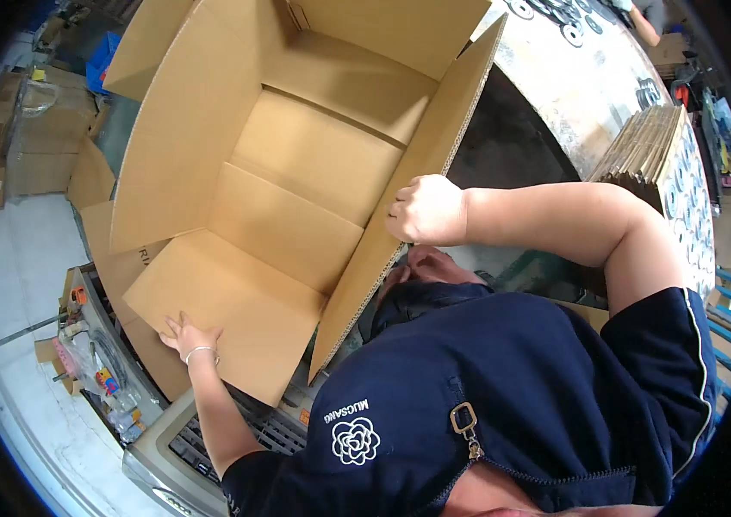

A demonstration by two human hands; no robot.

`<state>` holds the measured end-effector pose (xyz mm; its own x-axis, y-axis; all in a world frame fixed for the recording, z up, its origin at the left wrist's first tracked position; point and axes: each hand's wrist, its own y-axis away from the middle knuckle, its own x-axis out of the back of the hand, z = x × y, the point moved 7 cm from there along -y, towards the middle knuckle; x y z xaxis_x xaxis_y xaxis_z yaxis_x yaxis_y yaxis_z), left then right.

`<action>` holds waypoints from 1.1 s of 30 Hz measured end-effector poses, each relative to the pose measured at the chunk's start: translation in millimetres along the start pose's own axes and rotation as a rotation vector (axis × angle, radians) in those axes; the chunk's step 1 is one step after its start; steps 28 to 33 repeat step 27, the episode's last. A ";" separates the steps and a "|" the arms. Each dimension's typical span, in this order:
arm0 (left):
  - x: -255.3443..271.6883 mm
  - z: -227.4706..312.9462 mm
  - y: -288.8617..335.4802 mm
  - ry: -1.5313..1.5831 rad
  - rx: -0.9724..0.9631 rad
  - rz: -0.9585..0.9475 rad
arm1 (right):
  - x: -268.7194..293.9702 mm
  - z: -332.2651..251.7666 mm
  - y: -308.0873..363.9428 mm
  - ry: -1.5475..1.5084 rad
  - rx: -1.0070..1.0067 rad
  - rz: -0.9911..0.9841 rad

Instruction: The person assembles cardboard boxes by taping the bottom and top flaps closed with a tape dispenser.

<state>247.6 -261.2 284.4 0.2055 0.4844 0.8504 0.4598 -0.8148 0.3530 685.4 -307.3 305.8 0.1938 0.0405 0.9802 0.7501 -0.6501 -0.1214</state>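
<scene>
A large brown cardboard box (pixel 292 211) stands open before me, its flaps spread outward and its inside bare. My left hand (pixel 186 338), with a thin bracelet at the wrist, lies with fingers spread on the box's near flap (pixel 236 302). Over the edge of the right-hand flap (pixel 357 297) my right hand (pixel 427 209) is closed, its fingers bent around the cardboard; the thumb is mostly hidden.
Left of the box stands a grey machine (pixel 180 444) with a tray of tools and small bags (pixel 107 366). Stacked flat cardboard (pixel 637 151) is at the right, near a worktable (pixel 594 73) with dark round parts. Another person's arm (pixel 643 26) shows at the far right.
</scene>
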 end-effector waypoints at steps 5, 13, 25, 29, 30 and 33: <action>-40.1 -37.1 -16.5 0.080 -0.035 -0.015 | -5.9 -3.7 9.6 0.047 0.023 0.027; 51.2 89.9 80.5 0.500 -0.468 -0.325 | 18.1 6.3 -52.7 -0.050 -0.025 -0.368; 58.8 183.0 214.6 0.075 -0.812 -0.007 | 23.3 -35.0 -14.9 -0.274 -0.004 -0.229; 69.5 190.8 216.2 0.033 -0.927 0.073 | 30.0 -38.3 -12.1 -0.295 -0.050 -0.192; 69.5 190.8 216.2 0.033 -0.927 0.073 | 30.0 -38.3 -12.1 -0.295 -0.050 -0.192; 69.5 190.8 216.2 0.033 -0.927 0.073 | 30.0 -38.3 -12.1 -0.295 -0.050 -0.192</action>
